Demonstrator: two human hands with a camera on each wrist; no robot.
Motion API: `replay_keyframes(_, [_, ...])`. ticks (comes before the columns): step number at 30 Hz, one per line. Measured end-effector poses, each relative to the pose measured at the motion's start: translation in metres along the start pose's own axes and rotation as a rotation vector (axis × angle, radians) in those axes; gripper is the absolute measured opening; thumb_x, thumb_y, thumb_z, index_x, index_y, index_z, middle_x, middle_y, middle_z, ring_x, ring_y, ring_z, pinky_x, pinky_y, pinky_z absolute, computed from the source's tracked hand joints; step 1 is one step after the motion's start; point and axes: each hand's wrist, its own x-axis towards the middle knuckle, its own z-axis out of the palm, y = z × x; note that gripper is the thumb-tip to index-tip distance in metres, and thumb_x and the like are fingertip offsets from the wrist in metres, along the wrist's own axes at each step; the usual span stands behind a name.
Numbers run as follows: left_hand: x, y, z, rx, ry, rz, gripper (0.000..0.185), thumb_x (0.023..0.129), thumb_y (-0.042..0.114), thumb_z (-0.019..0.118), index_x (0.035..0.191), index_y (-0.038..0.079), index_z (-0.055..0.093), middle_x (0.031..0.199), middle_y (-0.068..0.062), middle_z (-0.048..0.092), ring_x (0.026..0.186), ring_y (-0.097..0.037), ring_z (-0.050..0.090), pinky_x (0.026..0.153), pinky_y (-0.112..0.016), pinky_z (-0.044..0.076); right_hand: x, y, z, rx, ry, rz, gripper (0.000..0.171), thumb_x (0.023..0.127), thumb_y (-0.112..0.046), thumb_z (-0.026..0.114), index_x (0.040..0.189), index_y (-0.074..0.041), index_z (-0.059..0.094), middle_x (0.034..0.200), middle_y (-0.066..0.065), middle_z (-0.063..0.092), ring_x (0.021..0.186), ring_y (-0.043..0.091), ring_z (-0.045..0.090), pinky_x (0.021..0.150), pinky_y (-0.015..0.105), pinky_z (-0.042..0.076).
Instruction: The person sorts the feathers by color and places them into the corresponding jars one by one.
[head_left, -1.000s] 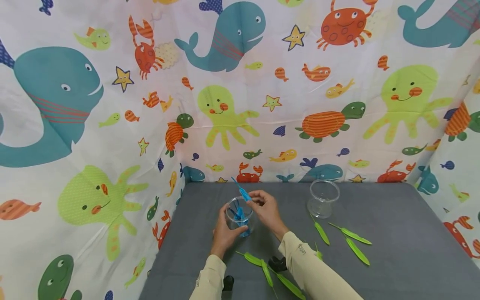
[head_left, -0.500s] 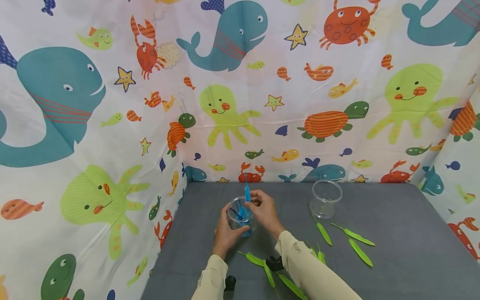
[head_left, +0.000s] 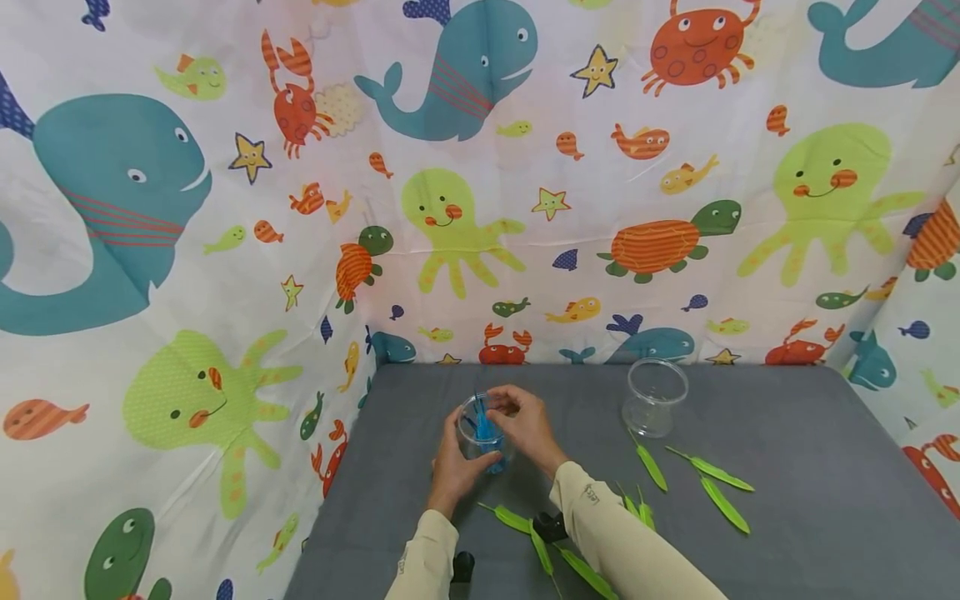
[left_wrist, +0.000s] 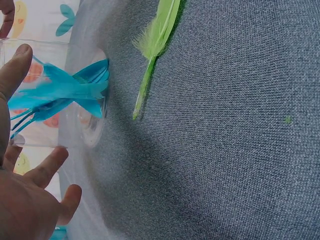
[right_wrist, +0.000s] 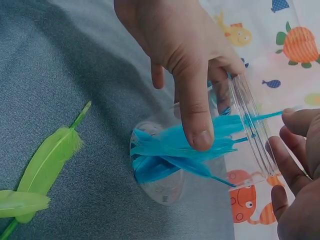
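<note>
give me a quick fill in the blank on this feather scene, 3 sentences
1. The left hand grips a clear cup holding ____ feathers.
2. The feathers lying loose on the grey table are ____.
3. The second clear cup, right of the hands, holds ____ feathers.

Missing words: blue; green; no

Both arms wear long, pale beige sleeves that end at the wrists, well behind the fingers, leaving the left hand (head_left: 452, 467) and right hand (head_left: 527, 423) bare. The right sleeve (head_left: 615, 542) carries a small dark printed mark just behind its cuff. A small black device (head_left: 552, 527) sits strapped beneath each wrist. The fingernails are short and unpainted.
</note>
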Motion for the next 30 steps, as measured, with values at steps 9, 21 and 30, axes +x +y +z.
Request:
replay_keyframes(9, [-0.001,0.001,0.002,0.014,0.007,0.001,0.1,0.076,0.031,0.091,0.156,0.031,0.032,0.16,-0.005,0.045,0.136,-0.038,0.053,0.108,-0.074,0.021,-0.011,0.007,-0.019,0.085,0.041,-0.025,0.027,0.092,-0.007,0.075,0.119,-0.011,0.072,0.116,0.012,0.073,0.1,0.032,0.069,0.094,0.049,0.055])
replay_keyframes(21, [0.0,0.001,0.0,0.015,0.019,-0.014,0.1,0.075,0.032,0.092,0.155,0.034,0.033,0.16,-0.002,0.044,0.136,-0.037,0.053,0.111,-0.073,0.018,-0.038,0.037,-0.054,0.032,0.13,-0.017,0.025,0.091,-0.012,0.076,0.116,-0.014,0.073,0.119,0.014,0.073,0.097,0.028,0.069,0.091,0.057,0.051])
replay_keyframes(30, [-0.002,0.002,0.0,0.01,0.011,-0.027,0.102,0.074,0.033,0.093,0.155,0.034,0.032,0.16,-0.002,0.044,0.136,-0.037,0.053,0.111,-0.071,0.019,-0.054,0.051,-0.067,0.013,0.16,-0.009,0.026,0.09,-0.01,0.077,0.115,-0.013,0.073,0.117,0.015,0.073,0.095,0.026,0.069,0.088,0.047,0.053])
